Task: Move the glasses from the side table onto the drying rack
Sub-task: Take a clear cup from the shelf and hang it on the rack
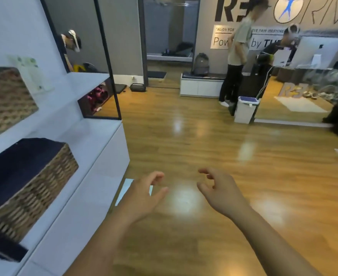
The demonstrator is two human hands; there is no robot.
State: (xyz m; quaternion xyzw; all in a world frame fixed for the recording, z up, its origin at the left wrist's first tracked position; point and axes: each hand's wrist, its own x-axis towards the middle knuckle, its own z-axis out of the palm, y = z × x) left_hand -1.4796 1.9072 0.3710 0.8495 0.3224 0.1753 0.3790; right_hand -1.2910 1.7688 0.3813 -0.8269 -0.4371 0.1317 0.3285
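My left hand and my right hand are held out side by side over the wooden floor in the lower middle of the head view. Both have their fingers curled loosely apart and hold nothing. No glasses, side table or drying rack appear in this view.
White stepped shelves run along the left with a wicker basket holding dark cloth and another wicker basket above. A black-framed mirror stands behind. A white bin and two persons are at the far right by a desk.
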